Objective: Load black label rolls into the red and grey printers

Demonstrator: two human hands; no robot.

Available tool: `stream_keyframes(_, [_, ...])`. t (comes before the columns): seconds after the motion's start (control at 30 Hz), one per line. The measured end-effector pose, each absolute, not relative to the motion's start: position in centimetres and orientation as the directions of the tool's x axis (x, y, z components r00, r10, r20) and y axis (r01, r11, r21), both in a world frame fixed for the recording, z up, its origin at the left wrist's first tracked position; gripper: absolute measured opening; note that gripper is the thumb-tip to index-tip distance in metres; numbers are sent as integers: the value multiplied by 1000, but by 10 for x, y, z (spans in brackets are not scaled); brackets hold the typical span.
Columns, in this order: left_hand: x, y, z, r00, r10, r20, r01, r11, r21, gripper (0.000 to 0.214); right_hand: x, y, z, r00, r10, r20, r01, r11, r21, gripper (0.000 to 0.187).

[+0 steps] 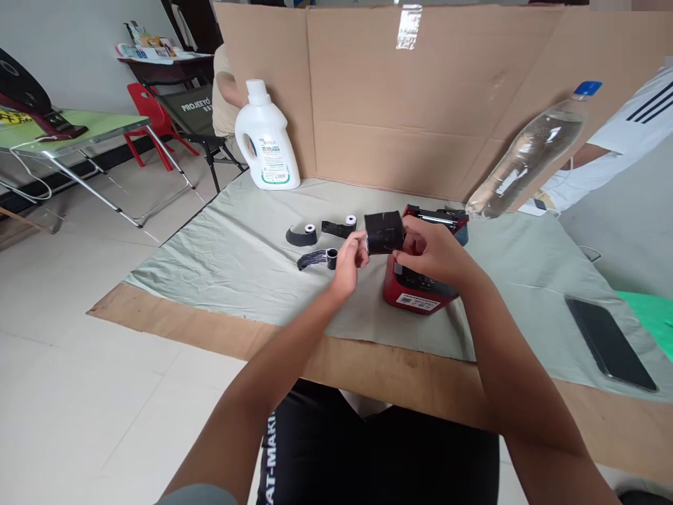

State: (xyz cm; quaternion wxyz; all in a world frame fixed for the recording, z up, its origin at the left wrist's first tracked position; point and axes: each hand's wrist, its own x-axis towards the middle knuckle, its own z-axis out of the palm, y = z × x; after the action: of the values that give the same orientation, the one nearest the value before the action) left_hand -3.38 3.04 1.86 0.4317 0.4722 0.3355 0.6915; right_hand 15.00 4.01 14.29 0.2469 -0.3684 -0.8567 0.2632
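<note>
Both hands hold a black roll [383,232] up above the table, in front of a red device [420,280]. My left hand [350,263] pinches the roll's left end with closed fingers. My right hand [434,254] grips its right end, fingers curled round it. The red device stands on the grey cloth [236,259] right under my right hand, its top open. Three small rolls with black strips trailing from them lie on the cloth to the left: one [302,235] farthest left, one [341,226] behind, one [318,259] close to my left hand.
A white detergent jug [266,140] stands at the back left before a cardboard wall [420,105]. A clear water bottle [531,151] leans at the right. A black phone [610,344] lies at the right. Another person's sleeve and arm [620,140] show at far right.
</note>
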Motion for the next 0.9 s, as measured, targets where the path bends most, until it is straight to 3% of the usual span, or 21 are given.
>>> stream_keyframes(0.1, [-43, 31, 24, -19, 906, 423, -236, -415, 879, 50, 160, 44, 139, -610, 760, 224, 503, 590, -632, 21])
stream_keyframes(0.2, [-46, 30, 24, 22, 876, 481, -192, -468, 862, 48, 171, 49, 140, -635, 747, 194, 497, 588, -638, 24])
stream_keyframes(0.33, [-44, 27, 18, 60, 863, 502, 36, -504, 863, 40, 187, 48, 151, -685, 720, 107, 496, 569, -655, 24])
stream_keyframes(0.5, [-35, 18, 21, 155, 752, 641, 263, -656, 707, 31, 205, 46, 165, -762, 645, -54, 510, 548, -663, 24])
stream_keyframes(0.6, [-30, 12, 27, 201, 679, 706, 367, -721, 588, 15, 209, 49, 166, -778, 628, 14, 438, 559, -704, 32])
stream_keyframes(0.7, [-28, 7, 31, 214, 696, 685, 463, -690, 557, 31, 208, 50, 165, -752, 659, 30, 446, 542, -712, 35])
stream_keyframes(0.9, [-27, 7, 30, 149, 738, 658, 546, -616, 568, 40, 204, 46, 164, -770, 634, 70, 422, 588, -690, 33])
